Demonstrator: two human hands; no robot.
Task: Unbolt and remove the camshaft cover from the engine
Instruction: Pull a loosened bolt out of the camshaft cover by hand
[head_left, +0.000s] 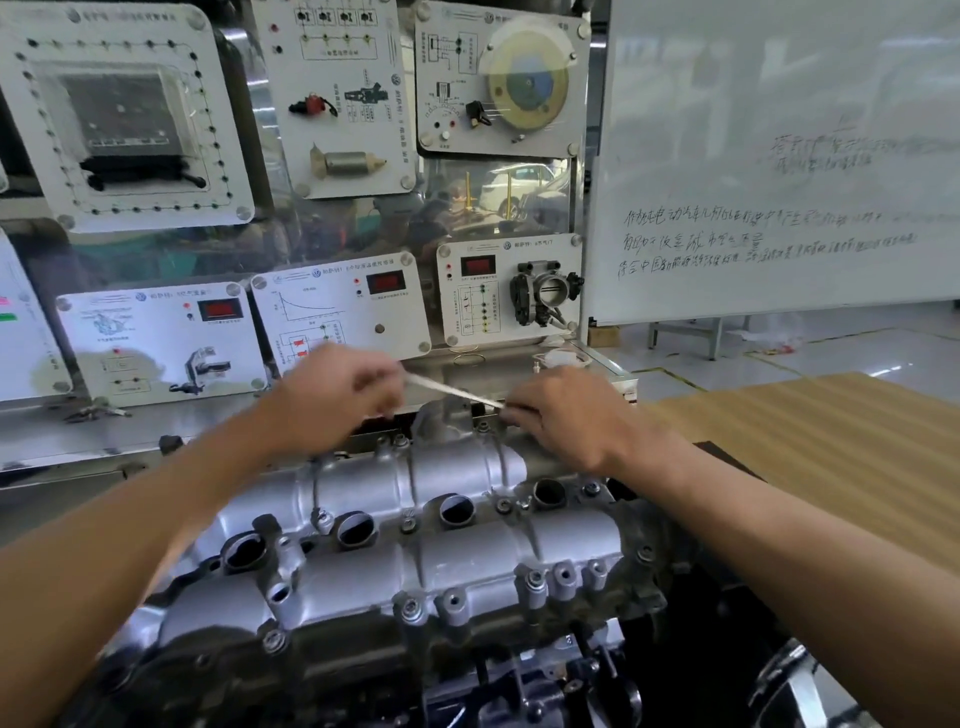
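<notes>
— While I watch the feed, what are the hands on?
— My left hand and right hand have fingers clamped on a thin metal rod. The camshaft cover sits at 6 o'clock beneath, on the engine.

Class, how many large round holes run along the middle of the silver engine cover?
4, in a slanting row across the cover: left hole, second hole, third hole, right hole. None seems hidden.
</notes>
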